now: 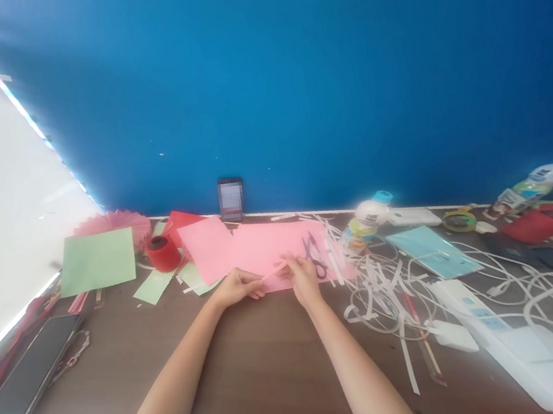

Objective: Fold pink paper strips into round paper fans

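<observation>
A narrow pink paper strip (pixel 273 274) runs between my two hands, just above the near edge of a large pink sheet (pixel 273 241). My left hand (pixel 239 286) pinches its left end, fingers closed. At the other end, the thumb and fingers of my right hand (pixel 301 278) close on the strip. Dark-handled scissors (pixel 315 256) lie on the pink sheet, close to the right hand's fingers. Another pink sheet (pixel 208 245) lies beyond my left hand, partly over the large one. The exact finger contact is small and blurred.
Green papers (pixel 98 261) and a red tape roll (pixel 162 253) are at left, near a large phone (pixel 29 371). A small phone (pixel 232 199) leans on the blue wall. Paper strips (pixel 384 281), cables, a bottle (pixel 369 219) and a power strip (pixel 476 317) crowd the right.
</observation>
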Tool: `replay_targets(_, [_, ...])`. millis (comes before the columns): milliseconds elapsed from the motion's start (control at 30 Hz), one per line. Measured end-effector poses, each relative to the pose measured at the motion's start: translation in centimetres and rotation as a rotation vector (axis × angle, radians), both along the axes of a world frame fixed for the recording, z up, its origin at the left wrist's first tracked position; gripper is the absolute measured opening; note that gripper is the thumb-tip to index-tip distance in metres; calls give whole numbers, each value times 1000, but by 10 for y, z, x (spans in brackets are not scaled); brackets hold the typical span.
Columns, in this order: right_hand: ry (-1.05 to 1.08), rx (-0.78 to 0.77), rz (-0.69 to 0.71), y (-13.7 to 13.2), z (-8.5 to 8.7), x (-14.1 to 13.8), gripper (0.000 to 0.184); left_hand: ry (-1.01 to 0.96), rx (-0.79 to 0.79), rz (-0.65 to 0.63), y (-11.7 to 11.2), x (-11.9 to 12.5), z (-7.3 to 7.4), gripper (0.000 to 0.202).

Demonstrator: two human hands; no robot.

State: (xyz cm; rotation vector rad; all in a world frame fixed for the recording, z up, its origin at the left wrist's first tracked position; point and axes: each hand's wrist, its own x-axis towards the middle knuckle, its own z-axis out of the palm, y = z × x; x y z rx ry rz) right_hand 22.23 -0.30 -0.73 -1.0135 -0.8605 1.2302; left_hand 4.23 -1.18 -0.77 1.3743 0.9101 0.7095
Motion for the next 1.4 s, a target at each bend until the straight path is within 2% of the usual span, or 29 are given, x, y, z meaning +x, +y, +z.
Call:
replay_targets(133, [26,-7,-63,2,0,2,31,6,-28,-53,1,-4,1,42])
replay_targets(300, [77,-41,-46,3,1,5,30,-39,-81,-74,2,-6,2,43])
replay_targets(400, [96,-46,-42,4,3,9,30,-111,-77,24,4,-5,0,41])
replay_targets(500, [80,-47,-48,5,3,13,30,-205,8,208,7,-5,-2,36])
replay_targets(600, [-59,-30,-62,7,-1,18,28,-257,43,350,10,-8,-4,35])
replay_targets(667, [-190,-10,-51,8,-4,20,29,-240,46,383,11,-12,-4,34])
replay_targets(767, [-280,26,-7,8,-6,24,34,-179,89,342,11,-15,-5,31])
replay_targets(1000, [-230,2,33,9,-6,26,37,87,208,129,4,-4,-4,31])
replay_targets(1100, [-203,14,61,8,-5,24,39,39,125,50,0,-3,2,35])
replay_targets(1200, [-215,14,74,8,-4,22,42,-43,-21,-82,-4,-2,8,44])
replay_targets(1267, [-260,16,82,7,-4,21,44,-66,-93,-158,-8,0,11,42])
replay_targets(1400, [-413,96,90,5,-2,19,45,-54,-153,-161,-14,7,15,33])
